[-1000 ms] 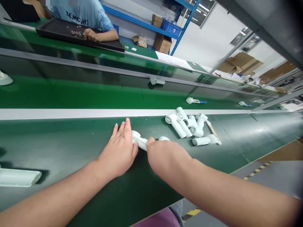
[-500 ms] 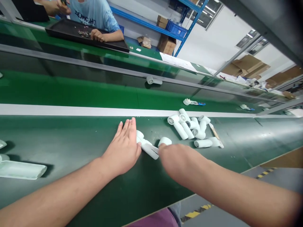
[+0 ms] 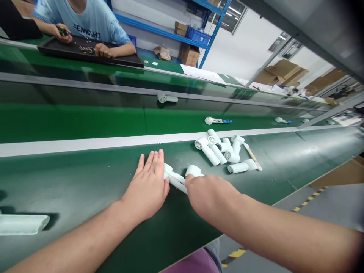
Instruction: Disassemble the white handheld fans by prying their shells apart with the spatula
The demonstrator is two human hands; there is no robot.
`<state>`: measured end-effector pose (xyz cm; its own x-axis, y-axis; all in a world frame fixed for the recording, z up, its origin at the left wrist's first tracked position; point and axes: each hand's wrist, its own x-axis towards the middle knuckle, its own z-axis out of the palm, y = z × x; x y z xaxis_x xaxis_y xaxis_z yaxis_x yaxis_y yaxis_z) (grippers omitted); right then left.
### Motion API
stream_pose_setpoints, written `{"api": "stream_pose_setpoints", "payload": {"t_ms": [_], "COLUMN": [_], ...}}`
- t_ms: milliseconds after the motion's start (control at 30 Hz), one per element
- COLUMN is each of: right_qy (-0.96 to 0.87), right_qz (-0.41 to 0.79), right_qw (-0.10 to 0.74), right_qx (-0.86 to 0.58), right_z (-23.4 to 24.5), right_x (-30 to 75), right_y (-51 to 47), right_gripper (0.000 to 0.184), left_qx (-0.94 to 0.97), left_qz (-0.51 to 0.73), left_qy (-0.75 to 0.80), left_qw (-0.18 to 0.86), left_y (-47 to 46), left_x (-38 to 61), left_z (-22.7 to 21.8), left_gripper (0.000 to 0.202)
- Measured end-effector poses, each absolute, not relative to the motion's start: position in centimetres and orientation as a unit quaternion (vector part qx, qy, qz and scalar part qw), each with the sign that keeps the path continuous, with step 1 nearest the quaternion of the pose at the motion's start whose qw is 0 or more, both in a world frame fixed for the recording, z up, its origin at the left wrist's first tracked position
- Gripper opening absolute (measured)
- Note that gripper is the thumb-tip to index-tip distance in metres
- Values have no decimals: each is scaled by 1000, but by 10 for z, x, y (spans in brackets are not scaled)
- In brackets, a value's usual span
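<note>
My left hand rests palm down on the green conveyor belt, fingers spread, its thumb side against a white plastic hair dryer body. My right hand covers the far end of that body, fingers curled over it. A second white piece, cup-shaped, stands up just past my right fingers. Its lower part is hidden behind my hand. Farther along the belt lies a heap of several white dryer bodies, some showing vented fan ends.
A wooden stick lies beside the heap. A white moulded tray sits at the belt's left. A grey rail divides this belt from a second green belt carrying white pieces. Beyond, a co-worker's hands work over a black tray.
My right hand has moved back onto the white body, closing over it. The view has tilted. The co-worker's other hand has come into sight holding a dark tool.
</note>
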<state>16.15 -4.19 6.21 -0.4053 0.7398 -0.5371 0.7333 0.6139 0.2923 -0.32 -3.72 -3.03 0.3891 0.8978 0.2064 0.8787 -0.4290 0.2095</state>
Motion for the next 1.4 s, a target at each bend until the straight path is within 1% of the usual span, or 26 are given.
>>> {"api": "stream_pose_setpoints", "payload": {"t_ms": [67,133,200,300,333,400,433,467,533,600,667,733,833,867,933,967,1100,1167,1233,1300,1400], "right_qy": [844,851,853,853,856,864,866,866,862,869,874,879,885,886,884,883,877,865,856,858,865], "right_qz": [3,6,11,27,38,57,55,44,10,-17,-14,9,39,42,47,48,50,59,66,57,19], "right_qw": [310,294,305,354,358,332,310,289,269,297,343,351,290,272,248,238,188,169,166,182,253], "right_qx": [438,436,423,383,370,374,388,405,429,395,343,324,362,374,394,401,440,468,484,476,433], "right_z": [59,57,57,61,61,62,63,64,67,70,69,63,47,42,37,36,39,37,33,30,36], "right_x": [162,162,164,172,175,181,183,184,182,177,170,165,162,162,162,163,163,160,155,148,142], "right_y": [-41,-39,-37,-36,-37,-40,-42,-43,-44,-45,-47,-48,-50,-50,-52,-52,-53,-50,-46,-39,-28], "right_gripper": [26,19,17,29,35,46,48,46,36,24,24,29,30,33,39,40,22,20,21,20,14], "left_qx": [834,834,832,831,836,850,856,858,855,855,863,872,867,863,855,852,838,829,821,811,789], "left_qz": [137,129,122,116,116,119,123,128,139,143,140,135,140,142,147,149,152,151,153,159,177], "left_qy": [534,536,540,539,530,501,487,477,469,456,435,423,445,457,479,487,513,525,536,548,575], "left_qw": [29,29,39,73,88,113,125,138,171,203,216,208,174,160,133,122,111,118,126,129,125], "left_y": [-37,-35,-34,-34,-34,-34,-34,-33,-31,-26,-22,-19,-20,-21,-24,-26,-32,-34,-35,-34,-31], "left_x": [-1,0,-1,-8,-11,-17,-20,-22,-25,-27,-27,-27,-27,-27,-26,-25,-19,-16,-15,-16,-20], "left_z": [-29,-28,-27,-24,-23,-21,-19,-18,-15,-11,-8,-5,-5,-6,-9,-10,-11,-12,-14,-17,-20], "left_gripper": [66,64,62,60,60,63,64,65,58,46,39,35,21,18,18,18,20,21,23,24,24]}}
